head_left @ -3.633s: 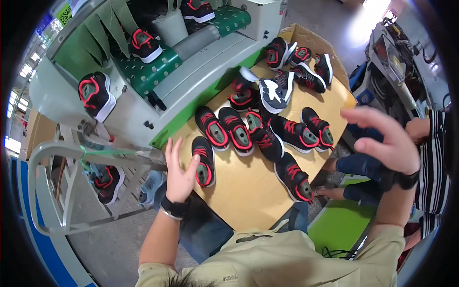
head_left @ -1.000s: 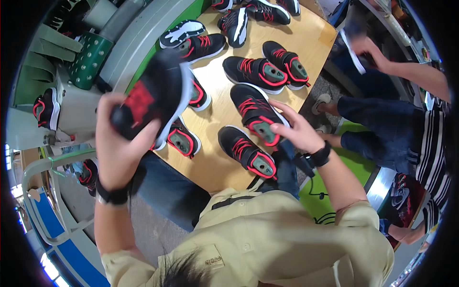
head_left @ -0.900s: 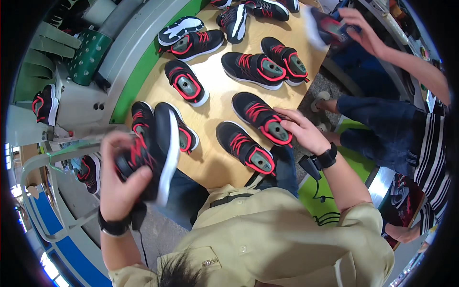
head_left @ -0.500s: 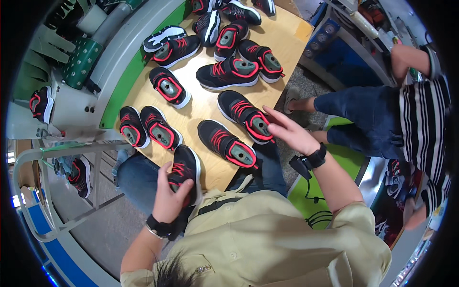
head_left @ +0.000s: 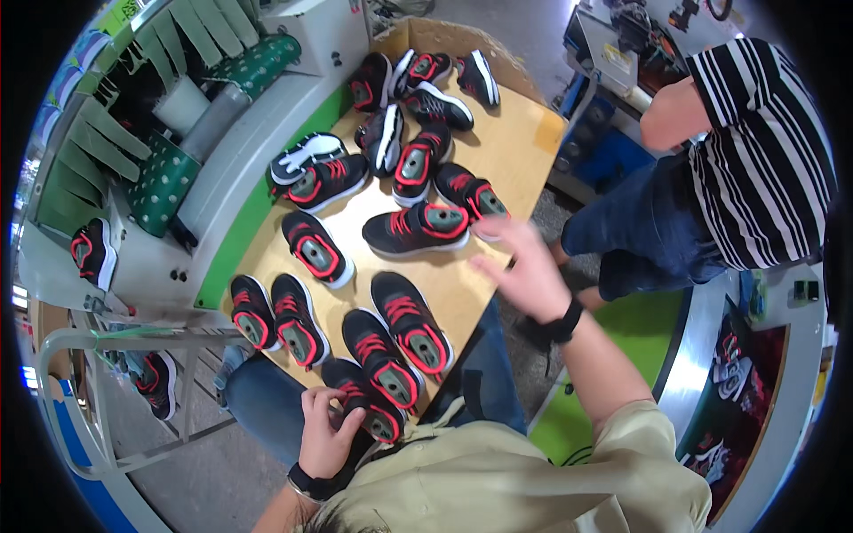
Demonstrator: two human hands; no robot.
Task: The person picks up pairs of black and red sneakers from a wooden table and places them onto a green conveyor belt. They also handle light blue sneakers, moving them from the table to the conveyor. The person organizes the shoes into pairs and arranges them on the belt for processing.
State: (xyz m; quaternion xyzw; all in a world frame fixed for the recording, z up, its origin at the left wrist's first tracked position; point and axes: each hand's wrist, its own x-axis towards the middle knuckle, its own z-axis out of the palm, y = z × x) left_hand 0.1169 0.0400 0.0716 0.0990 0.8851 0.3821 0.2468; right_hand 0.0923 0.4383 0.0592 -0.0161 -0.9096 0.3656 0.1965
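Note:
Black sports shoes with red laces and red collar trim stand on a light wooden tabletop (head_left: 520, 133). My left hand (head_left: 327, 435), fingers curved and apart, is at the left side of the nearest shoe (head_left: 362, 401) by the front edge. Close beside that shoe stand a second shoe (head_left: 378, 355) and a third shoe (head_left: 409, 320), toes pointing away. My right hand (head_left: 526, 271) is raised at the table's right edge, slightly blurred, with thumb and fingers spread and nothing seen between them. Its fingertips are close to a sideways shoe (head_left: 413, 229) and an angled shoe (head_left: 466, 191).
Several more shoes cluster at the far end, one showing its white sole (head_left: 306, 158). A grey machine with green rollers (head_left: 164, 182) lines the left. A metal rail frame (head_left: 71, 338) stands front left. A person in a striped shirt (head_left: 755, 151) stands at right.
The shoe from my left hand now stands on the tabletop beside two others, which sit closer together. My right hand has left the shoe it was by and moved farther forward. The view has shifted.

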